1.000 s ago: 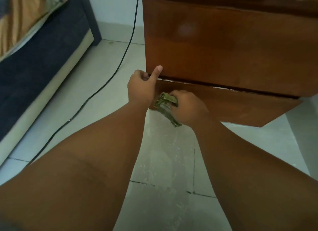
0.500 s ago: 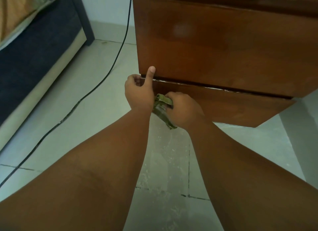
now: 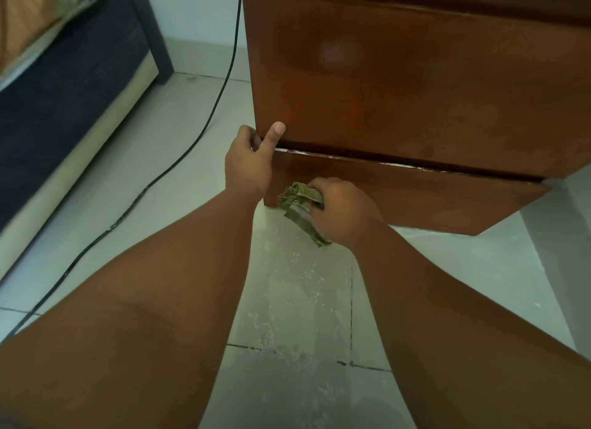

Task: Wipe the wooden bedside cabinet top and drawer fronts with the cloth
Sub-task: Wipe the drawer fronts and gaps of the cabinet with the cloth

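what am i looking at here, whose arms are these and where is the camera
There is no machine here. The camera is worn on a person's head and looks forward and down, so the two bare forearms reaching in from the bottom are that person's own. They face a wooden bedside cabinet. The left hand grips the cabinet's left corner, thumb up on the upper drawer front. The right hand holds a bunched green cloth against the lower drawer front. Below is a pale tiled floor with a black cable running across it, and a bed at far left.
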